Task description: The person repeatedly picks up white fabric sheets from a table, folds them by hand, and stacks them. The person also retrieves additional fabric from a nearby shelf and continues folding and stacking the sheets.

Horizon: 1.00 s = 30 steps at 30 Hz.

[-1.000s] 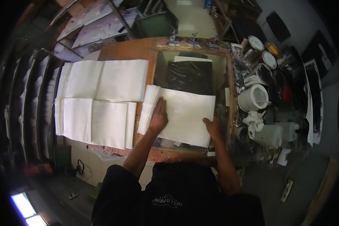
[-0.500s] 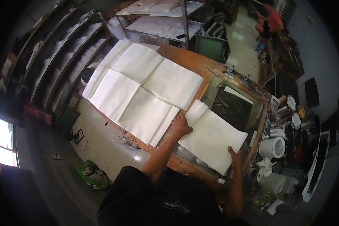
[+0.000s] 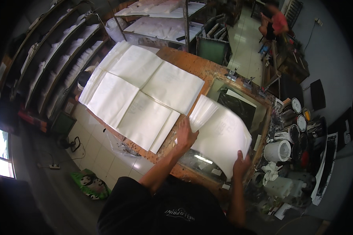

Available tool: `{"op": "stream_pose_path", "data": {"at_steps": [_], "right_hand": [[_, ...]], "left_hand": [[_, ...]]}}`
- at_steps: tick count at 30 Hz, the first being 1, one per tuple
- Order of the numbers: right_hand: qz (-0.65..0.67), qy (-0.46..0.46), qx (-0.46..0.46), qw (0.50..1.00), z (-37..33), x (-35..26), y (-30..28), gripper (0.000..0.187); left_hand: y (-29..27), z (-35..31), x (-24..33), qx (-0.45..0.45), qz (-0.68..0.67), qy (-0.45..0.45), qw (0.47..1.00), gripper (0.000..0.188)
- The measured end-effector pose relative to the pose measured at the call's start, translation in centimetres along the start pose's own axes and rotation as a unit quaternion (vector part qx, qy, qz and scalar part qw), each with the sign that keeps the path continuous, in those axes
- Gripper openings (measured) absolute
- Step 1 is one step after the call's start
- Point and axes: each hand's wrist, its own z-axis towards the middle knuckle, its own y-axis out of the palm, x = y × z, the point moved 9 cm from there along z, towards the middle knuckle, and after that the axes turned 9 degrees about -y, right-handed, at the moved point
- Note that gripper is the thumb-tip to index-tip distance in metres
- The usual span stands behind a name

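A stack of white sheets (image 3: pixel 223 131) bows upward between my two hands, its left edges fanned out in layers. My left hand (image 3: pixel 187 135) grips the fanned side. At the near right corner, my right hand (image 3: pixel 241 161) holds the sheets with the thumb on top. Below them lies a glass panel (image 3: pixel 200 159) set in the wooden table (image 3: pixel 180 56). A black plastic piece (image 3: pixel 232 105) rests on the glass beyond the stack. To the left, overlapping piles of white sheets (image 3: pixel 145 82) cover much of the table; faint grey print shows on some.
Metal clamps (image 3: pixel 249 83) line the table's far right edge. A white bucket (image 3: pixel 277 150) and several cans crowd the right side. Curved-looking shelves (image 3: pixel 62 58) with white sheets stand left, and another rack (image 3: pixel 164 27) stands behind. A person in red (image 3: pixel 278 23) sits far right.
The stack in my hands has gone from nearly flat to bowed, and its near edge has lifted, baring more glass. Its left edges are fanned wider. The whole view has shifted slightly.
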Motion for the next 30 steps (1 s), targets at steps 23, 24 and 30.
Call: {"op": "stream_pose_path", "data": {"at_steps": [23,24,30], "right_hand": [[0.088,0.136,-0.200,0.966,3.3,11.8,4.8,0.035],[0.074,0.130,-0.196,0.969,2.8,11.7,4.6,0.035],[-0.010,0.069,-0.209,0.975,3.0,8.3,4.1,0.036]], "left_hand": [[1.1,0.4,-5.9,-0.106,0.041,-0.112,0.987,0.080],[1.0,-0.2,-5.5,-0.111,0.045,-0.123,0.985,0.082],[1.0,-0.7,-5.6,-0.078,0.049,-0.104,0.990,0.077]]}}
